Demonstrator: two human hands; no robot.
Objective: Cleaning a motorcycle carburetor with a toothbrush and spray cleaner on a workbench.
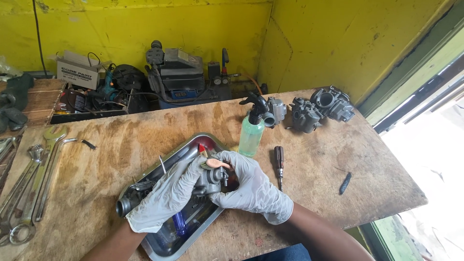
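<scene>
Head view: left hand (166, 195), gloved, fingers curled around grey carburetor (212, 180) from its left. Right hand (251, 186) clasps it from the right, pinching orange-handled brush (215, 163) on top. Both over metal tray (159, 244).

Stained plywood bench (145, 140): metal tray (212, 141), spray bottle (251, 135), screwdriver (279, 164), wrenches (29, 183), carburetors (319, 108).

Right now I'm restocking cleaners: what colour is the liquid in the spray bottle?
Pale green, in the clear spray bottle with a black trigger top; the head view shows it.
</scene>
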